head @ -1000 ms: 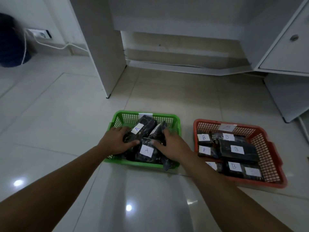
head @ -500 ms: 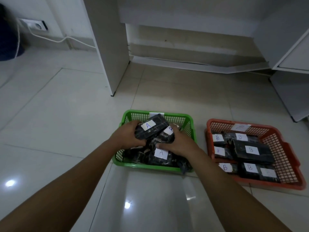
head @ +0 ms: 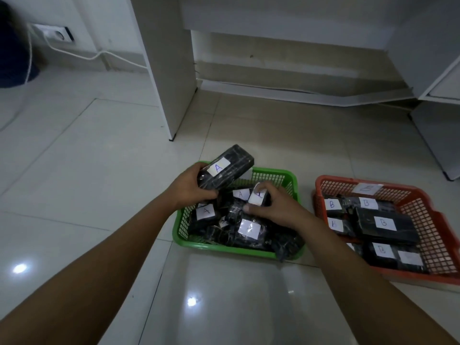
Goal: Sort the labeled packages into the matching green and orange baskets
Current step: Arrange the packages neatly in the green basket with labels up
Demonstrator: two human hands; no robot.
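A green basket (head: 288, 179) on the floor holds several black wrapped packages with white "A" labels. My left hand (head: 191, 186) grips a long black package labelled A (head: 225, 169), lifted and tilted above the basket's far left corner. My right hand (head: 276, 207) reaches into the basket and pinches a smaller black package (head: 258, 197) whose white label is partly covered by my fingers. To the right, the orange basket (head: 433, 220) carries a "B" tag and holds several black packages labelled B (head: 384, 224).
A white cabinet panel (head: 169, 70) stands just behind the green basket, with a white cupboard (head: 438, 135) at the far right. A wall socket (head: 56, 34) with a white cable and a dark blue object (head: 12, 58) lie at the far left. Glossy floor tiles surround both baskets.
My left hand has raised the long A package higher out of the green basket. My right hand has shifted onto a smaller package in the middle of the pile.
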